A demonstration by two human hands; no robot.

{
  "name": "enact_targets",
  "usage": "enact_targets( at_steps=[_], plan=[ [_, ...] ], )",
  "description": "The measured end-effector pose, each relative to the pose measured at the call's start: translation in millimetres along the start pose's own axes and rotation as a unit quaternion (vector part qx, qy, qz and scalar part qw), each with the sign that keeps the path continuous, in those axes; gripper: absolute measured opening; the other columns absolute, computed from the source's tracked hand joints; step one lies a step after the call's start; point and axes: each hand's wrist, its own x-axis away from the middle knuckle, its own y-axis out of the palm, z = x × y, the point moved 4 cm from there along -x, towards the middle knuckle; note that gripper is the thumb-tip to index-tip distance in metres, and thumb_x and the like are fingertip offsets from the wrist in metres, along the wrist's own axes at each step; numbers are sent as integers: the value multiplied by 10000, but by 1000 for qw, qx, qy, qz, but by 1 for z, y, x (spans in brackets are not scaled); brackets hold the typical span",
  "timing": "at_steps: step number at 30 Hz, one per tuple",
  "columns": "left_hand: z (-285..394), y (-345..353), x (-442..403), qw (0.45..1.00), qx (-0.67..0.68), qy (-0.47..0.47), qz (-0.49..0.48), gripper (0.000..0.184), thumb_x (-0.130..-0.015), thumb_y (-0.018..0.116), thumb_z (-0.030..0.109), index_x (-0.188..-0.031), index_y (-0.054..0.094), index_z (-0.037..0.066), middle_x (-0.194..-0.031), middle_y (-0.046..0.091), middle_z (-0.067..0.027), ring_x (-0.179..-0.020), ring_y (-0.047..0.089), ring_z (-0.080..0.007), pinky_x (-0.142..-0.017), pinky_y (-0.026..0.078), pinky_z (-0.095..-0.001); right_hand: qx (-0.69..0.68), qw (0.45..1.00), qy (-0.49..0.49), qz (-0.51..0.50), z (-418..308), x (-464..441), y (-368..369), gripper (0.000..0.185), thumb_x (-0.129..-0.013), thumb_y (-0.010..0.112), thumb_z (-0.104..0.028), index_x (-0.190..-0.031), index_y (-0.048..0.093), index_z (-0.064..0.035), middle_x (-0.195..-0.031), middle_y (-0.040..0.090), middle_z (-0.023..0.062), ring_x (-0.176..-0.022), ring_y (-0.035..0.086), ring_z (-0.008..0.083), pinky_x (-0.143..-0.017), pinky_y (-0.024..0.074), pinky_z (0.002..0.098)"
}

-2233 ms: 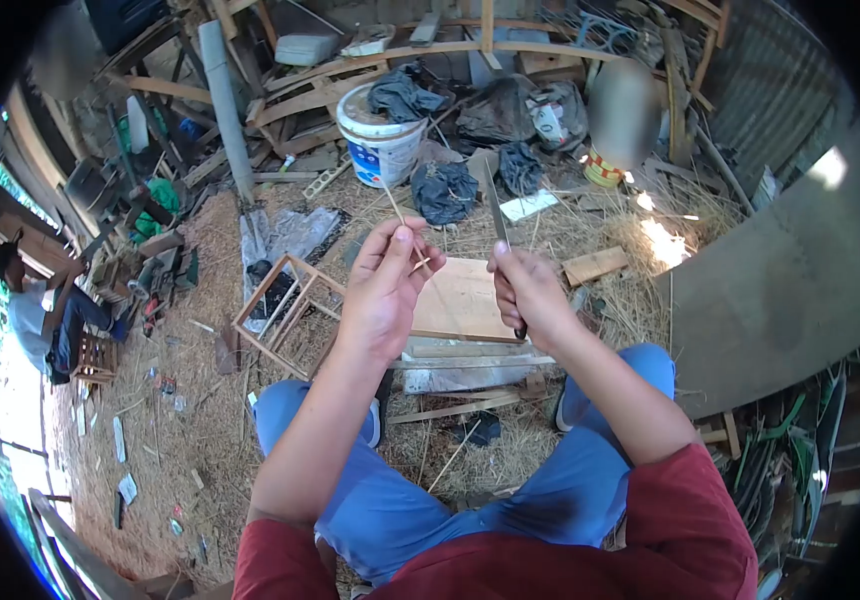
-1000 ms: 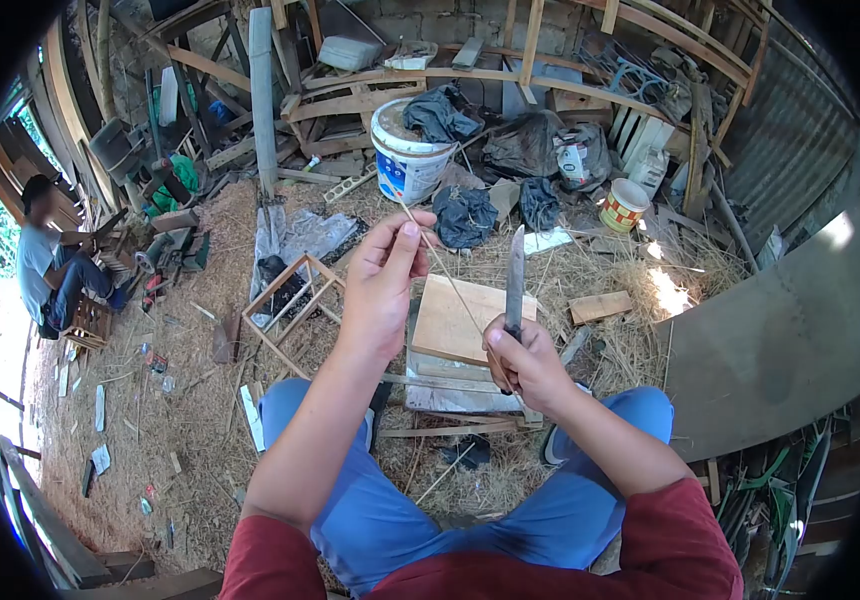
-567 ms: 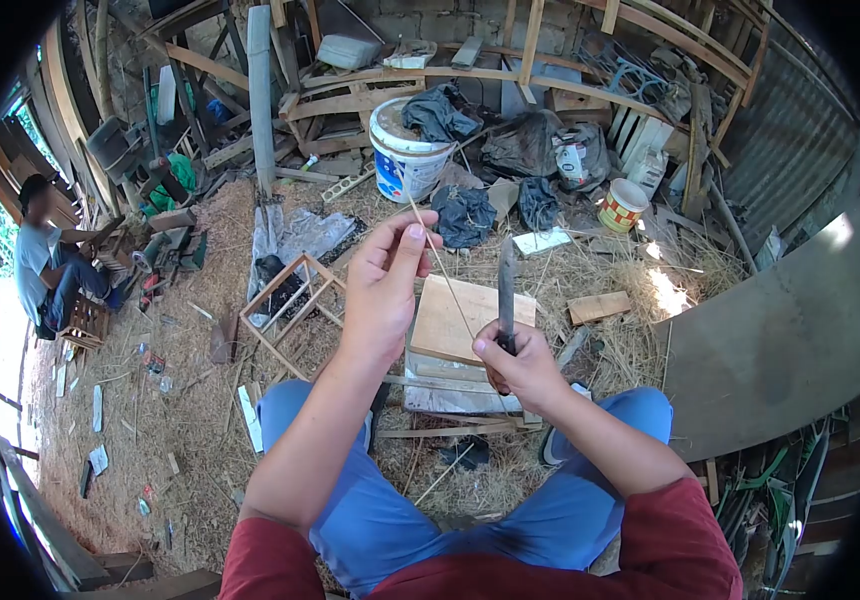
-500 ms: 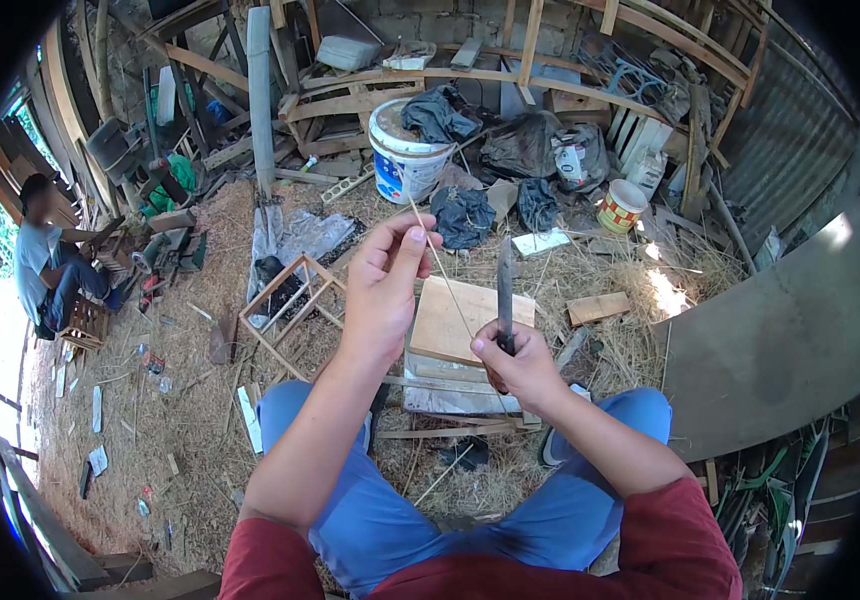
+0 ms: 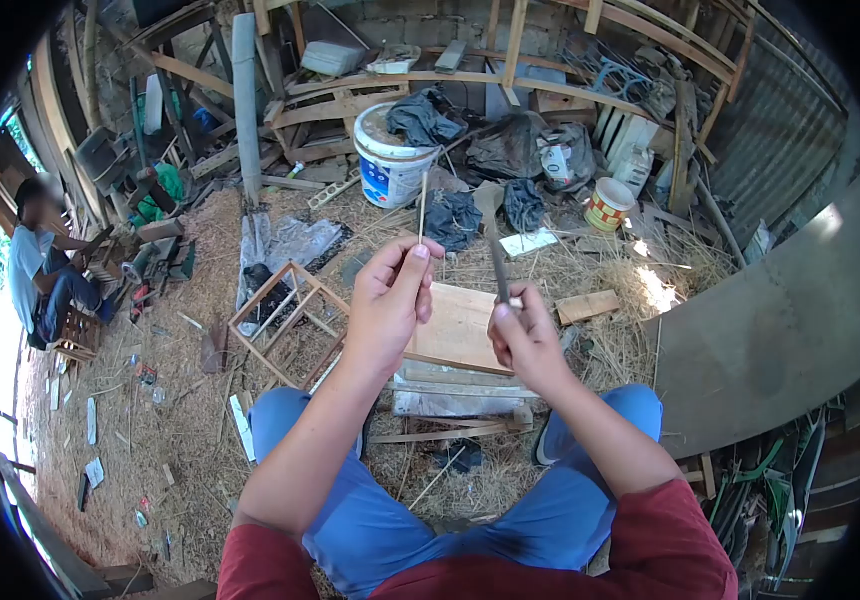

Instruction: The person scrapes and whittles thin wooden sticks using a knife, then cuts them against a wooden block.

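A thin wooden stick [image 5: 423, 212] stands nearly upright between the thumb and fingers of my left hand [image 5: 392, 295]. My right hand [image 5: 528, 335] is closed around the handle of a knife [image 5: 497, 250], its blade pointing up and away from me. The two hands are apart, with the knife clear of the stick. Below and between them lies a flat wooden board [image 5: 460, 325], partly covered by my right hand. Under the board's near edge are wooden strips and a pale block [image 5: 430, 402].
Left of my hands lies a small wooden frame [image 5: 290, 325]. Beyond are a white bucket [image 5: 390, 165], black plastic bags [image 5: 452, 215] and a small patterned pail [image 5: 610, 204]. A large sheet [image 5: 770, 320] stands at the right. Another person [image 5: 35, 265] sits at the far left.
The stick's lower end has left my right hand, and the stick is more upright in my left. My right hand has risen slightly, with the knife tilted farther away. The view has shifted a little.
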Motion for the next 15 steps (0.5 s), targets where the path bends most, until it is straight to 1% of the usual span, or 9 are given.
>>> enact_targets(
  at_steps=[2, 3, 4, 5, 7, 8, 12, 14, 15],
  plan=[
    [-6, 6, 0, 999, -12, -21, -27, 199, -1107, 571, 210, -1165, 672, 49, -869, 586, 35, -769, 577, -62, -684, 474, -237, 12, 999, -39, 24, -8, -8, -13, 158, -1115, 545, -227, -1085, 463, -96, -719, 486, -37, -521, 401, 33, -456, 312, 214],
    [-7, 9, 0, 996, -85, 26, -16, 182, -1097, 584, 187, -1160, 678, 44, -862, 586, 41, -764, 558, -52, -678, 456, -230, 24, 996, -78, 41, -14, -11, -20, 167, -1118, 539, -234, -1070, 468, -91, -718, 487, -34, -513, 401, 36, -447, 310, 211],
    [-9, 12, 2, 985, -155, 72, -4, 167, -1087, 596, 165, -1155, 683, 40, -854, 587, 46, -759, 539, -41, -671, 439, -222, 59, 992, -94, 54, -22, -11, -28, 175, -1114, 552, -230, -1054, 528, -68, -731, 492, -39, -555, 423, 42, -496, 347, 225],
    [-13, 14, 2, 986, -150, 67, -8, 167, -1087, 596, 165, -1155, 683, 40, -854, 587, 46, -759, 539, -41, -671, 439, -222, 63, 992, -90, 60, -25, -15, -36, 175, -1114, 552, -230, -1054, 528, -68, -731, 492, -39, -555, 423, 42, -496, 347, 225],
    [-21, 14, 4, 975, -208, 70, -18, 147, -1068, 616, 132, -1146, 692, 34, -850, 592, 51, -761, 519, -30, -658, 416, -220, 204, 964, -153, 69, -33, -18, -47, 194, -1102, 581, -222, -1039, 607, -41, -753, 512, -44, -623, 451, 47, -568, 387, 247],
    [-24, 14, 5, 970, -231, 70, -12, 154, -1075, 604, 139, -1129, 693, 26, -823, 586, 45, -746, 517, -33, -661, 414, -224, 210, 966, -125, 83, -33, -18, -52, 189, -1087, 605, -204, -1044, 652, -25, -760, 530, -49, -681, 467, 45, -622, 404, 262],
    [-19, 25, 15, 958, -280, 46, -23, 174, -1086, 584, 153, -1103, 693, 18, -779, 557, 38, -727, 506, -34, -659, 406, -223, 248, 958, -120, 79, -35, -17, -53, 177, -1071, 626, -187, -1027, 653, -18, -739, 556, -15, -672, 490, 58, -611, 412, 268],
    [-16, 34, 21, 949, -309, 47, -28, 202, -1097, 560, 165, -1111, 689, 10, -762, 569, 7, -716, 515, -51, -661, 420, -239, 328, 923, -175, 103, -43, -14, -49, 174, -1052, 650, -175, -1002, 658, -9, -717, 575, 24, -661, 512, 83, -607, 423, 285],
    [-14, 38, 23, 950, -307, 45, -26, 202, -1097, 560, 165, -1111, 689, 10, -762, 569, 7, -716, 515, -51, -661, 420, -239, 330, 922, -173, 102, -45, -13, -47, 174, -1052, 650, -175, -1002, 658, -9, -717, 575, 24, -661, 512, 83, -607, 423, 285]
  ],
)
